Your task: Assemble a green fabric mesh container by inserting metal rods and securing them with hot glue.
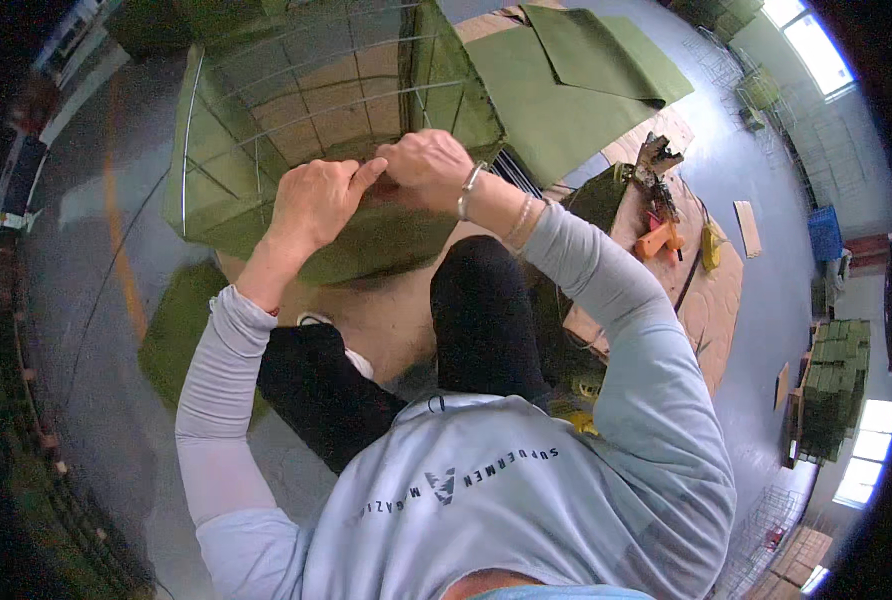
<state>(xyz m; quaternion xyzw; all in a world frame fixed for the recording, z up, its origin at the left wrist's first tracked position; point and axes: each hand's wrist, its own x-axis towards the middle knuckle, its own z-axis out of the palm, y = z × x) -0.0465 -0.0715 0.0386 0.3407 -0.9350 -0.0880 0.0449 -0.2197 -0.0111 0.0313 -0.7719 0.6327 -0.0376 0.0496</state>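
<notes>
Head view: left hand (314, 203) beside right hand (428, 167), seemingly touching green box (386, 240).

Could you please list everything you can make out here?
Wire-framed box: one, green, top centre
Fabric: count unclear, green, upper right
Soft-looking piece: one, green, left of centre
Cardboard: count unclear, brown, right
Tool: one, orange, on the cardboard
Yellow items: several, yellow, right
Crate: one, blue, far right
Stacked pieces: several, green, far right
Wire frames: several, silvery, far right
Windows: at least two, white, right edge
Floor line: one, orange, left
Sweatshirt: one, pale grey, bottom centre
Trousers: one, black, centre
Left hand: one, bare, at the box
Right hand: one, bare, beside it
</notes>
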